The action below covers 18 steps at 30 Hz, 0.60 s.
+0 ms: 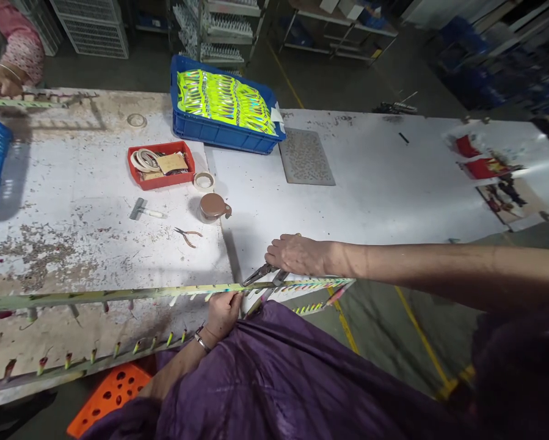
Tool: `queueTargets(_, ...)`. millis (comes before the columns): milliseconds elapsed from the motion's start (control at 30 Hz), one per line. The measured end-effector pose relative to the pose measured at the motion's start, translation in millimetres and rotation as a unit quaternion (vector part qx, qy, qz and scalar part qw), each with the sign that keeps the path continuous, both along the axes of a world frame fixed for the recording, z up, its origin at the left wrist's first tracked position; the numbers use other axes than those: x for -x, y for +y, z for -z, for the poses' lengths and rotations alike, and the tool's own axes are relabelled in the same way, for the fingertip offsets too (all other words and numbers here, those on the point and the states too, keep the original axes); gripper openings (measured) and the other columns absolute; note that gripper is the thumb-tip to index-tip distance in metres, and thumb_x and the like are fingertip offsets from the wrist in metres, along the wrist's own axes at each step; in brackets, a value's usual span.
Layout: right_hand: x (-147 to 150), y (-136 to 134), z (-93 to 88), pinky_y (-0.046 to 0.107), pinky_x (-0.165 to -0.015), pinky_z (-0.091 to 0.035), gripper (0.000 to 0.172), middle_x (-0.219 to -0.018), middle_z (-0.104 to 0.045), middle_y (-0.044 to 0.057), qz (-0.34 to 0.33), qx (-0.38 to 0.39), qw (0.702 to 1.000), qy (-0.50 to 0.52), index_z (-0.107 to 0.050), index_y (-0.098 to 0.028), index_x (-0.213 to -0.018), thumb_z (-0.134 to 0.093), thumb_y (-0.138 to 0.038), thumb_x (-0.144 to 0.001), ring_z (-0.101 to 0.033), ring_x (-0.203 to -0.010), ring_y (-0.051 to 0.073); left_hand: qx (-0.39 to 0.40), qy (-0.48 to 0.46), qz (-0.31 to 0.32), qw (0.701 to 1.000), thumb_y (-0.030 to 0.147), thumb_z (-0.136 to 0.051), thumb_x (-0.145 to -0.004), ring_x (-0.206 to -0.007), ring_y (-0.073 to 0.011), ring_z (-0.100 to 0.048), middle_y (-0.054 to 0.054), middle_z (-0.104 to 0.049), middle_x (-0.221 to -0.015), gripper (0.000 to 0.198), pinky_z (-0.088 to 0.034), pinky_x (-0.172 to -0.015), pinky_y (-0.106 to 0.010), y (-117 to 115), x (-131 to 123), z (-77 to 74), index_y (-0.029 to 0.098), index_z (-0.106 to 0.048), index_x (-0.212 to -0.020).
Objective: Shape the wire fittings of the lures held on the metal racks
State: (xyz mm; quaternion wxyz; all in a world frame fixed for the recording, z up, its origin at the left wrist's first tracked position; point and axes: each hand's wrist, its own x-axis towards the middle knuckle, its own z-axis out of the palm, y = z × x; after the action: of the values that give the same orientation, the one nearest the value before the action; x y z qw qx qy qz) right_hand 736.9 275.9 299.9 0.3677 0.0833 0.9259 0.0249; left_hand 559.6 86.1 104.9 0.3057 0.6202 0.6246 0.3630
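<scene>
My right hand (297, 253) is closed round the handles of metal pliers (260, 274), whose jaws reach the edge of a long, narrow rack bar (141, 294). Just below the jaws, my left hand (221, 315) has its fingers closed at the bar's lower edge; any small piece inside them is hidden. Small coloured pieces hang in a row along the bar. Nearer to me runs a second bar (84, 368) with upright yellow-green and dark pieces. The far end of the rack lies past my right hand, over purple cloth (278, 360) on my lap.
On the white table stand a blue crate (228, 142) of bright yellow pieces, a red tray (168, 181) with tape rolls, a brown lidded cup (212, 208), a scraper (141, 209) and small pliers (189, 236). A co-worker's hand (5, 79) is at far left. An orange stool (112, 394) stands below.
</scene>
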Motion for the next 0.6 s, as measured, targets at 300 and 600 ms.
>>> queueTargets(300,2.0,3.7,2.7,0.038,-0.080,-0.042,0.022,-0.107,-0.071,0.012,-0.003,0.006,1.000,-0.006,-0.063,-0.015,-0.113,-0.044,-0.007,-0.105,-0.064,-0.096,0.026,-0.022,0.001,-0.003,1.000,0.022,-0.062,-0.094,-0.062,-0.0195,-0.075,-0.006,-0.078,-0.067,0.023,-0.050,-0.061,-0.024,-0.2,-1.7,2.2,0.022,-0.080,-0.079)
queueTargets(600,4.7,2.7,3.8,0.035,-0.078,-0.042,0.026,-0.106,-0.073,0.015,0.071,0.059,0.994,-0.051,-0.066,-0.011,-0.115,-0.046,-0.003,-0.101,-0.066,-0.090,0.024,-0.047,0.001,0.001,0.999,0.021,-0.063,-0.095,-0.059,-0.0188,-0.073,-0.006,-0.077,-0.065,0.021,-0.051,-0.061,-0.024,-0.2,-1.7,3.7,0.021,-0.080,-0.082)
